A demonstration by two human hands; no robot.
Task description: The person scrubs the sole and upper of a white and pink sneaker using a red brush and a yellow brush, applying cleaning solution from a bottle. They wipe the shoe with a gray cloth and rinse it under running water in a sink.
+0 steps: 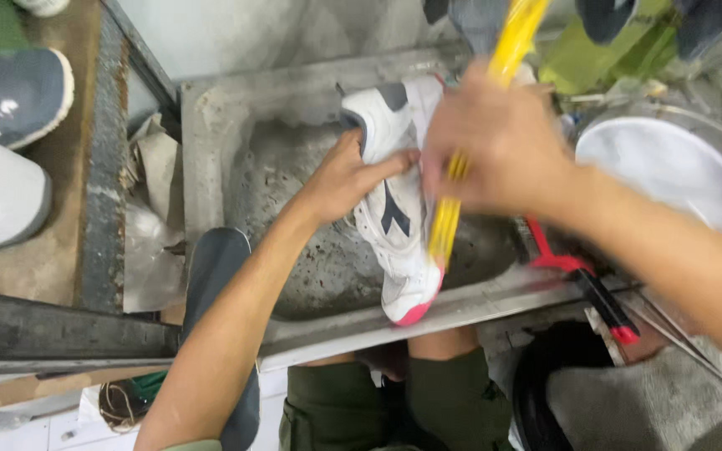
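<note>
We see the left hand (346, 179) clamped on the side of a white sneaker (394, 213) with grey panels and a pink toe, held over a rough concrete sink (219, 108) with its toe resting near the sink's front rim. The right hand (499, 142) is closed around a yellow brush handle (511, 42) pressed along the sneaker's right side. Right of the sink we find a red-and-black tool (582, 280) and a white round basin (670, 171); left of it, grey shoes (10, 88).
</note>
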